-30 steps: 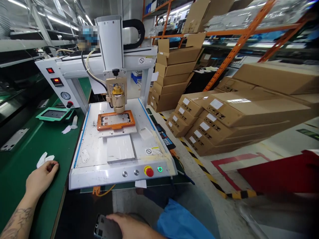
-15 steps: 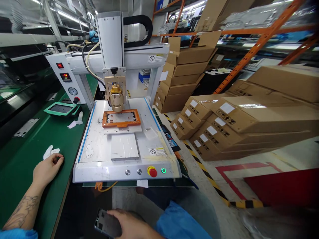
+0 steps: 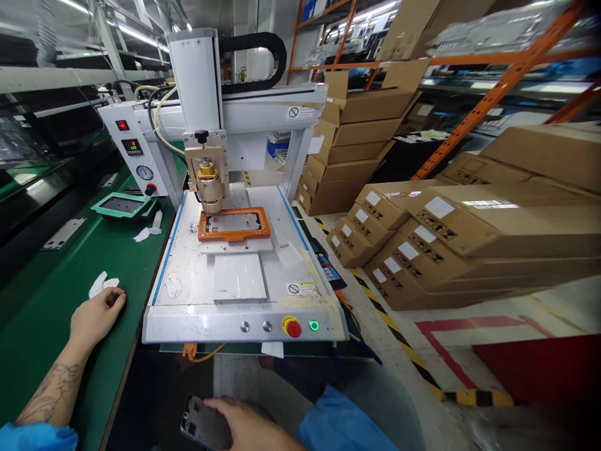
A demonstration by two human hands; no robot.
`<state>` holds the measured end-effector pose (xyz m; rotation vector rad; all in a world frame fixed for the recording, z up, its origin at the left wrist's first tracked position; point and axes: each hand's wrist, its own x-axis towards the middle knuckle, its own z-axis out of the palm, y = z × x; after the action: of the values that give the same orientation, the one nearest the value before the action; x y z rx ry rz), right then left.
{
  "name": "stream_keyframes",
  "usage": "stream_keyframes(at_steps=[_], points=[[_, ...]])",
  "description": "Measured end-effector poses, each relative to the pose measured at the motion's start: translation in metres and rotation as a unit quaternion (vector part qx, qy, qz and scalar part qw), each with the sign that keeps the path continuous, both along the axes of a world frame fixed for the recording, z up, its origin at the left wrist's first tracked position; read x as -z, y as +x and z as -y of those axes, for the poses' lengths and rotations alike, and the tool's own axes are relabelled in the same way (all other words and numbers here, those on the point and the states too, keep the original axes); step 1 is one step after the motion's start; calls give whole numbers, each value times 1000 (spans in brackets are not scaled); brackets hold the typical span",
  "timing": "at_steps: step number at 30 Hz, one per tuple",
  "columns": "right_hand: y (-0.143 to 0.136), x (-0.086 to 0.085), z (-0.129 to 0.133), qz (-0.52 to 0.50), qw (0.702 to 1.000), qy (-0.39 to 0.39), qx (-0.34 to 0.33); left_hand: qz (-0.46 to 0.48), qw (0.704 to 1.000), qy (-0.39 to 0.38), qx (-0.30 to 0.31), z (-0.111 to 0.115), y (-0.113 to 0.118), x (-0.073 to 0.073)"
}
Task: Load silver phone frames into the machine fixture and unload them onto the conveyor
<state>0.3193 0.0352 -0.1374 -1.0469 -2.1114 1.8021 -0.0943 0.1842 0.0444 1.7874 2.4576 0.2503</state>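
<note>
My right hand [image 3: 256, 426] grips a dark grey phone frame [image 3: 206, 424] below the front of the machine, its end with small cutouts pointing left. My left hand [image 3: 98, 314] rests on the green table [image 3: 42, 319] with its fingers curled and the thumb against the index finger. Whether anything is between those fingers is hidden. Crumpled white tissue [image 3: 98, 285] lies just beyond them. On the white benchtop machine [image 3: 188, 322], an orange fixture [image 3: 235, 237] holds another phone frame [image 3: 233, 223]. The brass-coloured machine head [image 3: 210, 188] stands over the fixture's left end.
A green fixture [image 3: 123, 205] and a metal plate [image 3: 63, 233] lie on the table at left. The machine's front carries a red stop button [image 3: 293, 329] and a lit green button [image 3: 314, 326]. Cardboard boxes [image 3: 469, 238] are stacked at right, beside striped floor tape [image 3: 389, 322].
The machine head has moved left over the orange fixture. The whole view has shifted slightly. Both hands keep their poses, the right still holding the phone frame.
</note>
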Motion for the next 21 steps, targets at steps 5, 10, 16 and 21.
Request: stream_keyframes(at_steps=[5, 10, 16, 21], points=[[1, 2, 1, -5, 1000, -1, -7, 0, 1000, -2, -6, -1, -1, 1], [0, 12, 3, -13, 1000, 21, -10, 3, 1000, 3, -10, -1, 0, 0], [0, 13, 4, -16, 999, 27, -9, 4, 1000, 8, -8, 0, 2, -1], [0, 7, 4, -22, 1000, 18, -3, 13, 1000, 18, -8, -3, -1, 0]])
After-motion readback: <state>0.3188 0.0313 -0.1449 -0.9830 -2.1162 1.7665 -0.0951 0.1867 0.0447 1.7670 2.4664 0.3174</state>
